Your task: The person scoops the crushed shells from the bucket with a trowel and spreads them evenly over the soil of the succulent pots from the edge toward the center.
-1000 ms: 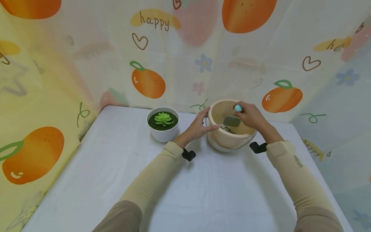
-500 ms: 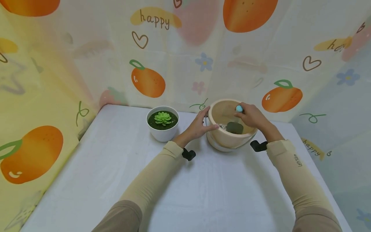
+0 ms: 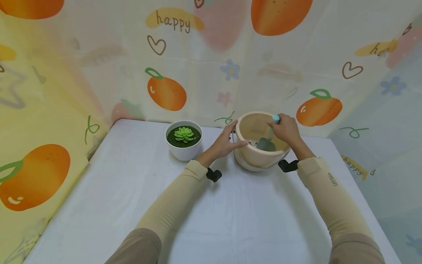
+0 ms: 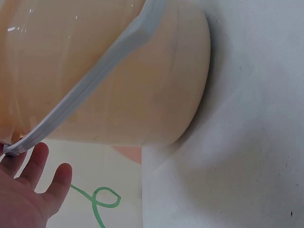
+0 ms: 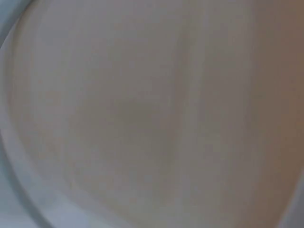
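A beige bucket (image 3: 260, 161) with a grey bail handle (image 4: 90, 85) stands at the back right of the white table. My left hand (image 3: 221, 145) rests with spread fingers against its left side, the thumb at the near rim. Several fingers (image 4: 59, 183) show beside the handle in the left wrist view. My right hand (image 3: 286, 129) grips the blue-ended handle of a small shovel (image 3: 265, 144), whose grey-green blade is down inside the bucket. Small pale and dark bits (image 3: 252, 143) lie at the bottom. The bucket's wall (image 5: 142, 114) fills the right wrist view, blurred.
A white pot (image 3: 185, 153) with dark filling and a green succulent (image 3: 184, 134) stands left of the bucket, near my left forearm. A printed cloth backdrop (image 3: 197, 84) rises just behind the table (image 3: 211, 216).
The shovel's blade has dropped lower and slightly right inside the bucket, from tilted to more upright. My right hand has shifted slightly with it. My left hand stays at the rim.
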Demonstrator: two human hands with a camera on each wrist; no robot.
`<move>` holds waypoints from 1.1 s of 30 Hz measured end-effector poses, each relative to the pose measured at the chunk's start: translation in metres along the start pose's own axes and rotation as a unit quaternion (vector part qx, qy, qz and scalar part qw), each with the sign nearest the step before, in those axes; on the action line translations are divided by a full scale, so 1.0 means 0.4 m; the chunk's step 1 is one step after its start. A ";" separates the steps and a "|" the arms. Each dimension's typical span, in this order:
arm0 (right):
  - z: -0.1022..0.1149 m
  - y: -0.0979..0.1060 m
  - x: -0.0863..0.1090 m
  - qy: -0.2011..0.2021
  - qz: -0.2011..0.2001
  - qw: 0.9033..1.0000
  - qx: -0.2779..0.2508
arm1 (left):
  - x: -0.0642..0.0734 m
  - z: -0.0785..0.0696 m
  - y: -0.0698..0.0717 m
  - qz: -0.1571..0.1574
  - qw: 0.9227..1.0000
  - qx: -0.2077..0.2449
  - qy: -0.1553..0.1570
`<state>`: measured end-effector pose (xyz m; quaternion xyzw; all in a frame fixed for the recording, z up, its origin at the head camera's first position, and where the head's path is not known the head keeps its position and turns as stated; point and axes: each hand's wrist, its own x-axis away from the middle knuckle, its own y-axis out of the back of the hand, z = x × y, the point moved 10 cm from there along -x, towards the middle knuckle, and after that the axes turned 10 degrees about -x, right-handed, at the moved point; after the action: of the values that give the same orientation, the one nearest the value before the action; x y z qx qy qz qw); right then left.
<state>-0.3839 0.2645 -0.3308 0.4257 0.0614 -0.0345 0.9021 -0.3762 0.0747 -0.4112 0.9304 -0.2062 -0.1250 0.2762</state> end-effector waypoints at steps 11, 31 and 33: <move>-0.028 -0.015 0.002 -0.096 -0.015 0.992 -0.087 | 0.002 0.008 -0.004 0.000 1.000 0.014 0.001; -0.038 -0.052 0.005 -0.128 -0.021 0.982 -0.136 | 0.002 -0.001 -0.002 -0.001 1.000 0.000 -0.007; -0.038 -0.055 -0.001 -0.136 -0.028 0.982 -0.131 | 0.001 -0.001 0.000 -0.002 1.000 0.002 -0.006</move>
<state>-0.3879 0.2622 -0.3573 0.2932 -0.0464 -0.1088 0.9487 -0.3757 0.0745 -0.4110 0.9306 -0.2064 -0.1302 0.2727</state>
